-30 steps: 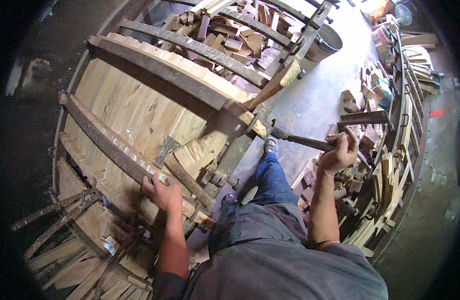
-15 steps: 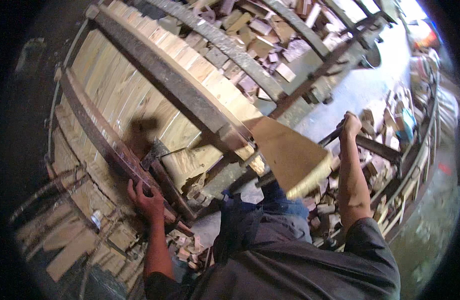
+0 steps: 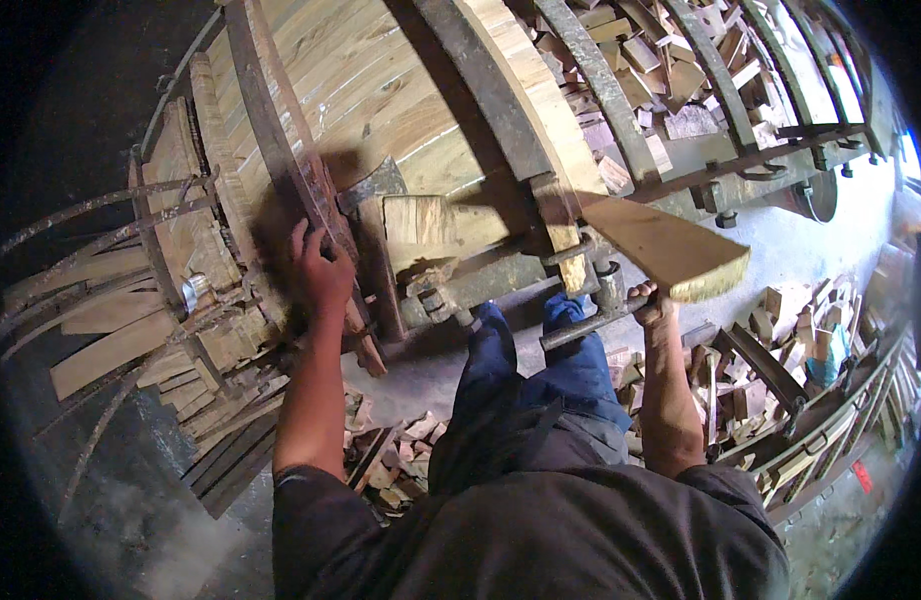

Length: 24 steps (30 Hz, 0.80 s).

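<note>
Near the centre of the frame, slightly right, the right hand (image 3: 659, 305) has its fingers curled around the end of a metal T-handled wrench (image 3: 581, 329). The wrench's crossbar slants down to the left, and its upright socket sits just under the end of a wooden beam (image 3: 561, 215). Left of centre, the left hand (image 3: 323, 268) is loosely spread, its fingers bent and parted, resting against a long dark clamp bar (image 3: 266, 100) that runs from the top edge down toward the middle; its exact contact is shadowed.

Between the hands, a hatchet (image 3: 381, 183) lies with its blade toward the top and its handle pointing down the frame, just beside a pale wood block (image 3: 418, 220). Above them, at top centre, pale planks (image 3: 411, 100) lie edge to edge beneath the clamp bars. Right of centre, a fan-shaped tan piece (image 3: 666, 243) with a ragged yellowish edge juts out above the right hand.

Wood offcuts (image 3: 781, 330) are heaped at the right, near a light blue scrap (image 3: 829, 355), and more pieces show at upper right behind a metal rack (image 3: 601, 90). A bucket (image 3: 821, 195) stands partly hidden below that rack. At far left, curved metal rods (image 3: 101, 240) cross over loose boards (image 3: 116, 345).
</note>
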{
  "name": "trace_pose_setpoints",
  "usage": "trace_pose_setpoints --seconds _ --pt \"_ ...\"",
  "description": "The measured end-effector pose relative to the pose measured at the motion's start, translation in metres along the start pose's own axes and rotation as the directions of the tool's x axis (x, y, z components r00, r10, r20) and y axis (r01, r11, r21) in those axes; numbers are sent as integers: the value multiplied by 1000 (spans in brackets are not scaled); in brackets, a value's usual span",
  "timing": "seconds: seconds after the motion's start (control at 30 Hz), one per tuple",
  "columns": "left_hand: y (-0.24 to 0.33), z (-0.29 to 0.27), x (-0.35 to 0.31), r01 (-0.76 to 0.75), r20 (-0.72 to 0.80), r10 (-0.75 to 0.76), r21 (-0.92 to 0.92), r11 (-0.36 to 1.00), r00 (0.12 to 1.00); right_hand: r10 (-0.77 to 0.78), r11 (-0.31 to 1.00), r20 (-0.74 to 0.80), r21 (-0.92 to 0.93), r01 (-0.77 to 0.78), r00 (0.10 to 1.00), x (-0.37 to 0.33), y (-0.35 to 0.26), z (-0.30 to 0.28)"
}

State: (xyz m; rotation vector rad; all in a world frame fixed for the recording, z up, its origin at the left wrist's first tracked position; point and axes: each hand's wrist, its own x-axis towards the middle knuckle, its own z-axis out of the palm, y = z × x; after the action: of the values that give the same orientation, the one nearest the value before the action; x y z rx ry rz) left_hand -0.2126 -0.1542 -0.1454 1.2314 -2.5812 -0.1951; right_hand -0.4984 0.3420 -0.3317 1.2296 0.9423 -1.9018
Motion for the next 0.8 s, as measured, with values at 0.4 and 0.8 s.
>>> trace_pose_setpoints --seconds 0.4,0.8 --pt "21 -1 6 189 29 -194 -404 895 981 -572 -134 616 -722 679 542 -118 -44 -84" --pt "213 -44 -203 -301 904 402 -346 889 145 91 -844 754 -288 453 650 -224 118 2"
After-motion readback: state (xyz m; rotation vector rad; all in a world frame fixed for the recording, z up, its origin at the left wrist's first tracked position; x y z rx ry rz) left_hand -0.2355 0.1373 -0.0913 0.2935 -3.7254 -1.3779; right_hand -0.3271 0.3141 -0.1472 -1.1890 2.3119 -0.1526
